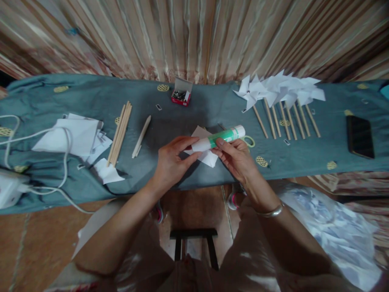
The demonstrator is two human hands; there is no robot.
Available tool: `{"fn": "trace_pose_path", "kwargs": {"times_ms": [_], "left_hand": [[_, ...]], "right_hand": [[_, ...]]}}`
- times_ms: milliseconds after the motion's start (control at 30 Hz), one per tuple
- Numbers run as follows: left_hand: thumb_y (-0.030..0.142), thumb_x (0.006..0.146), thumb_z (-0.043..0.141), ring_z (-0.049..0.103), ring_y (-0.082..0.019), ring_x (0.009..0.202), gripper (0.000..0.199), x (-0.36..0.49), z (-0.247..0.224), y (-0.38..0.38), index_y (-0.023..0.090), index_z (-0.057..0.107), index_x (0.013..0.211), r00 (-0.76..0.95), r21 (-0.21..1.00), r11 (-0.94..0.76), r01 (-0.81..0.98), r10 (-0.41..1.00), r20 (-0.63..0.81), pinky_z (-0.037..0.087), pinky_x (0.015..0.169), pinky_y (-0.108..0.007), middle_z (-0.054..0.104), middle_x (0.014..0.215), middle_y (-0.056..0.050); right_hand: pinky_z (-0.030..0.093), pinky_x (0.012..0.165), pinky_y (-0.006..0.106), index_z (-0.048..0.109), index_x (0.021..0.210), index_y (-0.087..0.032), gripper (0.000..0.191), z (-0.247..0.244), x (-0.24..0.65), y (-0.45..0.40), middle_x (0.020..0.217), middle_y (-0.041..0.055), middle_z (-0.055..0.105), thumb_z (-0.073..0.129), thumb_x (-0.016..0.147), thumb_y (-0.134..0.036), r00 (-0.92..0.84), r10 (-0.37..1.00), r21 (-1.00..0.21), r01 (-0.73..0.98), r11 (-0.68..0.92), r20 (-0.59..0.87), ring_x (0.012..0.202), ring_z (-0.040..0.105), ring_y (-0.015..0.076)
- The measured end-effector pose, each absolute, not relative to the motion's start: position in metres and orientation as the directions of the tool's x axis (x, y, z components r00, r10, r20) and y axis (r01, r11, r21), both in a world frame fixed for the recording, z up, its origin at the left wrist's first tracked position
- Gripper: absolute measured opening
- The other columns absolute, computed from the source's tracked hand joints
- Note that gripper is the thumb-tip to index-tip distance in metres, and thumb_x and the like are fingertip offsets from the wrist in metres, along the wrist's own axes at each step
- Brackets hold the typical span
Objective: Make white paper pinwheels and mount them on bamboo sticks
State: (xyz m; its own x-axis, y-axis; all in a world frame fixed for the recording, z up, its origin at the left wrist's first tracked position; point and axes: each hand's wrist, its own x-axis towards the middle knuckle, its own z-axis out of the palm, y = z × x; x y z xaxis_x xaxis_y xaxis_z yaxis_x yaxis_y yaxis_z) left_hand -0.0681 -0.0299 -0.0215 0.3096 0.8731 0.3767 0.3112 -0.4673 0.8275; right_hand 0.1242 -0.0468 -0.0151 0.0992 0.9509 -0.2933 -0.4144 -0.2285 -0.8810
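A green-and-white glue stick [216, 139] is held level between my two hands, above the table's front part. My left hand [174, 158] pinches its white left end between thumb and fingers. Around the green middle, the fingers of my right hand [235, 156] are closed, with the thumb on top. Beneath the glue stick lies a piece of white folded paper [208, 158], partly covered by it and my hands. Just behind my right hand shows the light green handle of scissors [249, 141]; most of the scissors is hidden.
Finished paper pinwheels [279, 91] on wooden sticks lie at the back right, near a phone [360, 137]. An open red box of metal pins [181, 96] stands at the back. To the left are a pen [141, 137], loose sticks [119, 134], white paper sheets [73, 136] and a corded power strip [10, 188].
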Motion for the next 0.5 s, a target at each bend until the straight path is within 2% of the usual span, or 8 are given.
{"fn": "trace_pose_path", "kwargs": {"times_ms": [100,300,500], "left_hand": [[0.029,0.087,0.075,0.073,-0.015,0.087,0.027,-0.068,-0.021,-0.03,0.018,0.075,0.112,0.291,0.808,-0.481,0.341,0.871,0.395,0.061,0.078,-0.025,0.076,0.109,-0.007],[0.036,0.088,0.073,0.073,-0.017,0.089,0.03,-0.073,-0.022,-0.031,0.019,0.076,0.112,0.277,0.822,-0.456,0.341,0.884,0.376,0.062,0.08,-0.028,0.076,0.109,-0.008],[0.036,0.087,0.074,0.073,-0.02,0.096,0.03,-0.075,-0.019,-0.03,0.019,0.076,0.111,0.292,0.851,-0.403,0.337,0.904,0.312,0.059,0.088,-0.032,0.077,0.11,-0.008]], "right_hand": [[0.062,0.067,0.021,0.076,0.07,-0.021,0.032,-0.015,0.121,-0.046,0.073,-0.0025,0.076,0.096,0.056,-0.042,0.095,0.949,-0.871,-0.434,-0.231,-0.299,0.064,0.069,0.0089],[0.059,0.061,0.016,0.076,0.063,-0.021,0.037,-0.009,0.109,-0.043,0.065,-0.0042,0.074,0.098,0.045,-0.044,0.069,0.936,-0.846,-0.456,-0.277,-0.344,0.057,0.065,0.0056],[0.056,0.057,0.02,0.075,0.065,-0.022,0.041,-0.012,0.1,-0.044,0.065,-0.0032,0.074,0.098,0.044,-0.048,0.074,0.941,-0.87,-0.409,-0.274,-0.331,0.056,0.063,0.0083]]}}
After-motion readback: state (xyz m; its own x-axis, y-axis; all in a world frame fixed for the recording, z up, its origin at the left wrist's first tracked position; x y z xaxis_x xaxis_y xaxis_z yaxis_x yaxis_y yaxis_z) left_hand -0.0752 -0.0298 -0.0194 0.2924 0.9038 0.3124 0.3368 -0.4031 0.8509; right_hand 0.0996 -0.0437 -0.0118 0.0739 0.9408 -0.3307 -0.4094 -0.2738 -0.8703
